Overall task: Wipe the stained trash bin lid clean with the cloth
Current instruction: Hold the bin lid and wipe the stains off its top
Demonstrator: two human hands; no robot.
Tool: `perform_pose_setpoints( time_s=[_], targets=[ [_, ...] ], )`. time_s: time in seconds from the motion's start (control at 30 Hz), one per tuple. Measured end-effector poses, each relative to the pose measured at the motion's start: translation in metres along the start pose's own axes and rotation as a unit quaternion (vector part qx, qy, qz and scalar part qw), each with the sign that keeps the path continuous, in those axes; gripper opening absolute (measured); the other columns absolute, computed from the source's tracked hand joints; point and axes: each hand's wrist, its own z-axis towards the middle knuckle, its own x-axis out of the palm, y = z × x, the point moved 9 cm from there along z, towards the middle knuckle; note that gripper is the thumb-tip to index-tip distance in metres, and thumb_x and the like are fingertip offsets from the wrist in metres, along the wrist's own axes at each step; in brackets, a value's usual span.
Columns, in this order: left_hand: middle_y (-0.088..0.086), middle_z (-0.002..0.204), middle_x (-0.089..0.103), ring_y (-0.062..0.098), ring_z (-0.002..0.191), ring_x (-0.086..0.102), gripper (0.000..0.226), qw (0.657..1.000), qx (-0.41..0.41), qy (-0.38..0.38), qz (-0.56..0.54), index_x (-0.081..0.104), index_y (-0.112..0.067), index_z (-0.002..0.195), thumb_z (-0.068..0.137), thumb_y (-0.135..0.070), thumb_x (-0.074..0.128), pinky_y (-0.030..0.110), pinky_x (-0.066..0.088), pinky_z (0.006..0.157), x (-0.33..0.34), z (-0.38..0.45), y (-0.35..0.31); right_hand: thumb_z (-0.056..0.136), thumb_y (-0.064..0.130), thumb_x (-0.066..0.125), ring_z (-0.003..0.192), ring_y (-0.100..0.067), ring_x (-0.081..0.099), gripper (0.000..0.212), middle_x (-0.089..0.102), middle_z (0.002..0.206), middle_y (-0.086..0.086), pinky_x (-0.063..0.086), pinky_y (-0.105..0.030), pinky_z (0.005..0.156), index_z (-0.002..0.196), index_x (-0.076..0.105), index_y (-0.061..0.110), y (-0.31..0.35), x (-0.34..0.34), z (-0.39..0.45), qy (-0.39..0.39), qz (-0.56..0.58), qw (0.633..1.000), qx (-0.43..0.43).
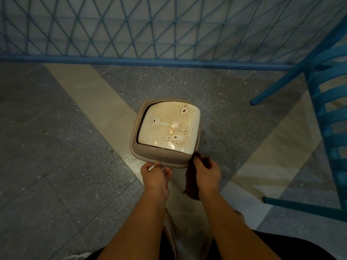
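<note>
A small beige trash bin stands on the floor, its tan rim (165, 160) framing a cream swing lid (161, 134). Brown splashes and speckles cover the lid, thickest at its far right and centre. My left hand (155, 177) grips the near edge of the bin's rim, thumb on top. My right hand (206, 173) holds a dark brown cloth (191, 186) at the bin's near right corner; part of the cloth hangs down below my wrist and a fold touches the rim.
The bin sits on a grey speckled floor with a cream stripe (90, 94). A blue lattice railing (169, 34) runs across the back. A blue slatted chair (330, 128) stands close on the right. Small droplets (129, 160) lie on the floor left of the bin.
</note>
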Motion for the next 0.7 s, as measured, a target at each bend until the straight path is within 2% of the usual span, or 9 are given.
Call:
perform_pose_setpoints(
  time_s=[0.1,0.17,0.2,0.27,0.33,0.43,0.5,0.6,0.7],
  targets=[
    [0.007,0.071,0.055,0.014,0.062,0.058,0.007,0.997,-0.059,0.054,0.018,0.051,-0.009,0.094,0.098,-0.006,0.046,0.029,0.055,0.07,0.013,-0.006,0.028,0.084,0.028,0.069,0.096,-0.027,0.06,0.036,0.064,0.107,-0.009,0.05,-0.042,0.091,0.115,0.062,0.011,0.011,-0.026,0.003,-0.02,-0.024,0.999,-0.007],
    [0.006,0.071,0.055,0.014,0.062,0.057,0.01,0.989,-0.107,0.087,0.045,0.053,-0.013,0.089,0.097,-0.009,0.048,0.026,0.051,0.061,0.015,-0.016,0.05,0.086,0.029,0.066,0.101,-0.027,0.058,0.043,0.06,0.109,-0.008,0.047,-0.04,0.093,0.124,0.057,0.011,0.026,-0.043,0.002,-0.039,-0.008,0.999,-0.012],
    [0.009,0.08,0.059,0.016,0.068,0.058,0.008,0.987,-0.128,0.087,0.054,0.055,-0.014,0.099,0.097,-0.009,0.05,0.029,0.051,0.066,0.013,-0.023,0.057,0.087,0.027,0.065,0.101,-0.025,0.056,0.044,0.059,0.112,-0.007,0.047,-0.039,0.092,0.127,0.055,0.013,0.033,-0.049,0.0,-0.038,0.005,0.999,-0.016],
    [0.014,0.107,0.06,0.022,0.082,0.056,0.035,0.985,-0.154,0.047,0.069,0.049,-0.016,0.13,0.097,-0.006,0.049,0.036,0.048,0.08,-0.002,-0.029,0.063,0.088,0.024,0.064,0.095,-0.021,0.055,0.044,0.059,0.113,-0.005,0.047,-0.037,0.087,0.129,0.052,0.018,0.046,-0.055,-0.004,-0.029,0.017,0.999,-0.037],
    [0.013,0.107,0.058,0.022,0.082,0.053,0.04,0.99,-0.129,-0.012,0.06,0.045,-0.01,0.138,0.098,-0.008,0.044,0.036,0.043,0.084,-0.023,-0.023,0.051,0.088,0.023,0.064,0.091,-0.018,0.055,0.041,0.057,0.107,-0.002,0.047,-0.036,0.081,0.127,0.052,0.021,0.056,-0.059,-0.012,-0.019,0.015,0.998,-0.058],
    [0.011,0.109,0.061,0.024,0.09,0.057,0.039,0.994,-0.042,-0.083,0.053,0.051,-0.013,0.134,0.096,-0.014,0.042,0.033,0.046,0.076,-0.047,-0.005,0.015,0.087,0.024,0.065,0.09,-0.018,0.057,0.038,0.058,0.102,0.0,0.049,-0.037,0.082,0.124,0.054,0.019,0.066,-0.065,-0.026,-0.025,0.014,0.995,-0.091],
    [0.007,0.102,0.062,0.019,0.087,0.058,0.037,0.996,0.007,-0.067,0.055,0.054,-0.014,0.131,0.095,-0.019,0.046,0.031,0.047,0.074,-0.044,0.002,-0.007,0.087,0.025,0.065,0.094,-0.019,0.059,0.034,0.063,0.106,-0.001,0.052,-0.041,0.088,0.12,0.058,0.019,0.073,-0.067,-0.033,-0.028,0.009,0.992,-0.119],
    [0.008,0.117,0.061,0.024,0.108,0.059,0.036,0.998,0.036,-0.021,0.048,0.054,-0.013,0.132,0.096,-0.018,0.051,0.034,0.05,0.086,-0.031,0.004,-0.017,0.087,0.026,0.066,0.097,-0.016,0.062,0.025,0.065,0.105,0.003,0.052,-0.042,0.089,0.111,0.062,0.026,0.088,-0.065,-0.041,-0.014,-0.013,0.984,-0.177],
    [0.011,0.09,0.06,0.024,0.087,0.059,0.028,0.998,0.021,-0.014,0.055,0.055,-0.012,0.122,0.095,-0.007,0.052,0.03,0.053,0.072,-0.028,-0.008,-0.005,0.087,0.024,0.065,0.098,-0.01,0.059,0.029,0.064,0.106,0.007,0.048,-0.029,0.087,0.116,0.061,0.026,0.1,-0.058,-0.046,0.003,-0.053,0.973,-0.225]
  ],
)
